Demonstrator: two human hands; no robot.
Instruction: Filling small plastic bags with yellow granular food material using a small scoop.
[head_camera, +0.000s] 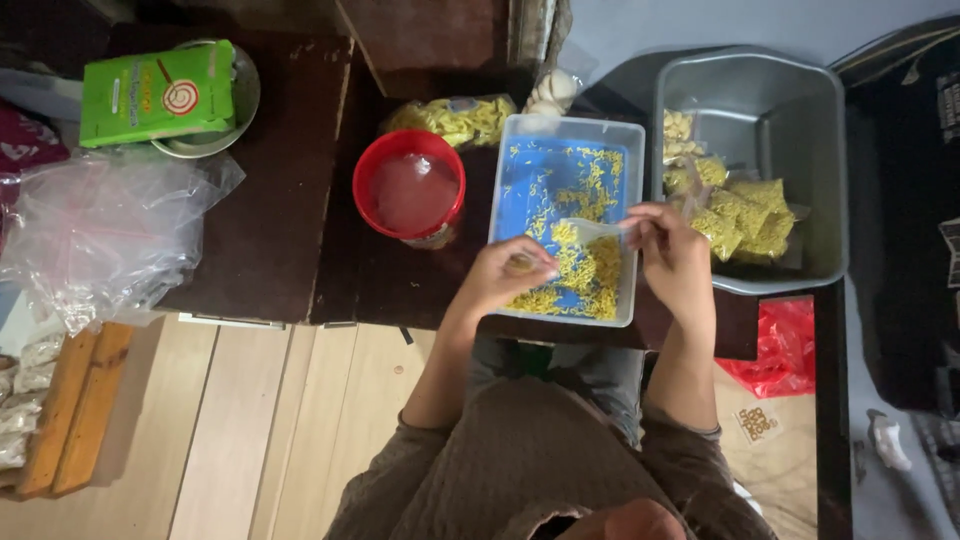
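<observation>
A small clear bag (592, 231), thin and partly filled with yellow bits, sits between the two hands over a clear tub with a blue bottom (520, 160) scattered with the same yellow bits (585, 268). The right hand (672, 255) pinches the bag's edge in its grip. The left hand (508, 275) is curled in a clenched grip; what it grasps cannot be told. Left of the left hand stands a red-lidded jar (410, 190) on the dark surface (270, 230). Right of the right hand, a grey bin (800, 120) holds filled yellow packets (745, 215). Nothing stands in the way.
</observation>
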